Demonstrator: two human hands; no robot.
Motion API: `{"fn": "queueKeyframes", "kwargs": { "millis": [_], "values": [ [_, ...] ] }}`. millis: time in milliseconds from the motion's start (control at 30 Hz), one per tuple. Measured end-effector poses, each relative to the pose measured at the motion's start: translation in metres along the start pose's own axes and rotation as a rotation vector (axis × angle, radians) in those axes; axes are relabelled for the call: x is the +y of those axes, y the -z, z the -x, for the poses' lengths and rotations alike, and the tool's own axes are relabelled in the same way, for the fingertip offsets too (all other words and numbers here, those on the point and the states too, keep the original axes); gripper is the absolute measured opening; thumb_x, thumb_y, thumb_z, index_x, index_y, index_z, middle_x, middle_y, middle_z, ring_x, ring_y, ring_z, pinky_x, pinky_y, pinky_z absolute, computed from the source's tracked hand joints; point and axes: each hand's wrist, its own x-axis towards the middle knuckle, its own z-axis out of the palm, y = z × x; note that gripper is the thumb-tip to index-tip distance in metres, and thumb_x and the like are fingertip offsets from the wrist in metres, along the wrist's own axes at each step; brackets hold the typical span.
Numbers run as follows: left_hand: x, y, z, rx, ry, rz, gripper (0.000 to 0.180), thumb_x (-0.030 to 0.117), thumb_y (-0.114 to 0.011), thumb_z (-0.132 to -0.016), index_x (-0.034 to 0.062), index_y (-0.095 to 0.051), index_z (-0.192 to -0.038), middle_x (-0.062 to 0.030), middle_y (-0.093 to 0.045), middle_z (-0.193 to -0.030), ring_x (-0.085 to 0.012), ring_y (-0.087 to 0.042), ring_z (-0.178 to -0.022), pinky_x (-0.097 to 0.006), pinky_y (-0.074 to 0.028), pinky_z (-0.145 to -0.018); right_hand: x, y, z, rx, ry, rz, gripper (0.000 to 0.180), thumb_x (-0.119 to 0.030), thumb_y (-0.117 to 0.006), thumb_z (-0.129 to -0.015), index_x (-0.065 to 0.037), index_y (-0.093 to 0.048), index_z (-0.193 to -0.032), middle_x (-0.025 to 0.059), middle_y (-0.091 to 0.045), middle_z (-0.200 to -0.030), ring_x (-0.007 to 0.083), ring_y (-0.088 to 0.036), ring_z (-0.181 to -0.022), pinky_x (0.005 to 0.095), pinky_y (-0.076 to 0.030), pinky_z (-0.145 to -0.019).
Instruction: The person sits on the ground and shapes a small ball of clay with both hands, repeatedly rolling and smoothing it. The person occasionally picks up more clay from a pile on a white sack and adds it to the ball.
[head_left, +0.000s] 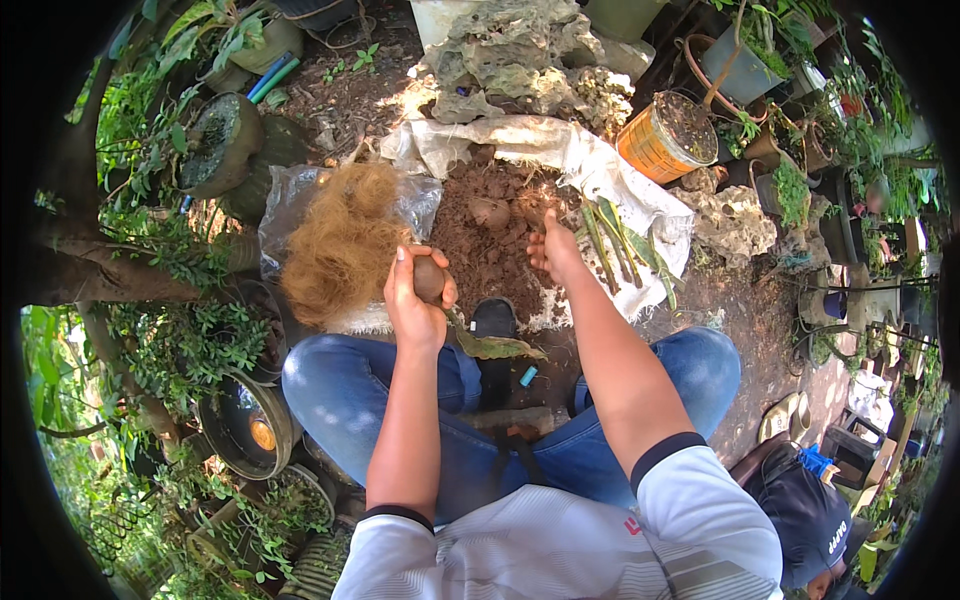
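Observation:
My left hand is wrapped round a brown ball of soil. A long green-brown leaf hangs just below the ball; I cannot tell whether it is joined to it. At the right side of a heap of loose brown soil, my right hand reaches out with fingers apart and nothing visible in them. Another round soil lump lies on the heap. Cut green leaves rest to its right. Left of the heap, a mass of tan coconut fibre lies on clear plastic.
A white sack lies under the soil. Rough rocks and an orange-labelled bucket border it. Potted plants crowd both sides. A small blue cylinder lies between my legs. At lower right is a person in dark clothing.

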Motion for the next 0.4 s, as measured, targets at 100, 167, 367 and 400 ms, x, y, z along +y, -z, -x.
{"fn": "queueKeyframes", "kwargs": {
  "millis": [100,167,367,400],
  "values": [
    [-0.001,-0.003,0.001,-0.038,-0.004,0.028,0.044,0.045,-0.040,-0.107,0.0041,-0.054,-0.104,-0.0112,-0.061,-0.088,-0.0179,-0.052,-0.053,-0.029,-0.037,-0.045,-0.038,-0.013,0.018,-0.134,0.120,-0.094,0.032,-0.039,-0.045,-0.106,-0.009,-0.051,-0.115,0.0007,-0.058,-0.089,0.0101,-0.057,-0.074,0.0300,-0.050,-0.064],
    [0.000,-0.007,0.001,-0.044,0.000,0.024,0.045,0.046,-0.038,-0.107,0.0040,-0.054,-0.104,-0.0114,-0.061,-0.089,-0.0182,-0.052,-0.053,-0.029,-0.037,-0.046,-0.059,-0.019,0.033,-0.215,0.230,-0.014,0.025,-0.032,-0.053,-0.104,-0.009,-0.056,-0.113,0.0013,-0.060,-0.093,0.0106,-0.057,-0.075,0.0282,-0.050,-0.064],
    [0.004,-0.025,0.005,-0.024,-0.025,0.095,0.047,0.048,-0.037,-0.107,0.0040,-0.053,-0.107,-0.0128,-0.061,-0.089,-0.0194,-0.050,-0.053,-0.031,-0.036,-0.046,-0.098,-0.039,0.076,-0.203,0.580,0.531,0.018,-0.027,-0.059,-0.102,-0.009,-0.061,-0.102,-0.0030,-0.062,-0.090,0.0086,-0.057,-0.076,0.0279,-0.049,-0.063],
    [0.006,-0.028,0.004,-0.023,-0.015,0.083,0.048,0.050,-0.037,-0.106,0.0049,-0.052,-0.109,-0.0130,-0.061,-0.091,-0.0200,-0.051,-0.054,-0.031,-0.036,-0.046,-0.101,-0.042,0.084,-0.213,0.585,0.633,0.017,-0.027,-0.061,-0.101,-0.011,-0.062,-0.107,-0.0025,-0.064,-0.093,0.0104,-0.059,-0.079,0.0298,-0.050,-0.064]
  ]
}}
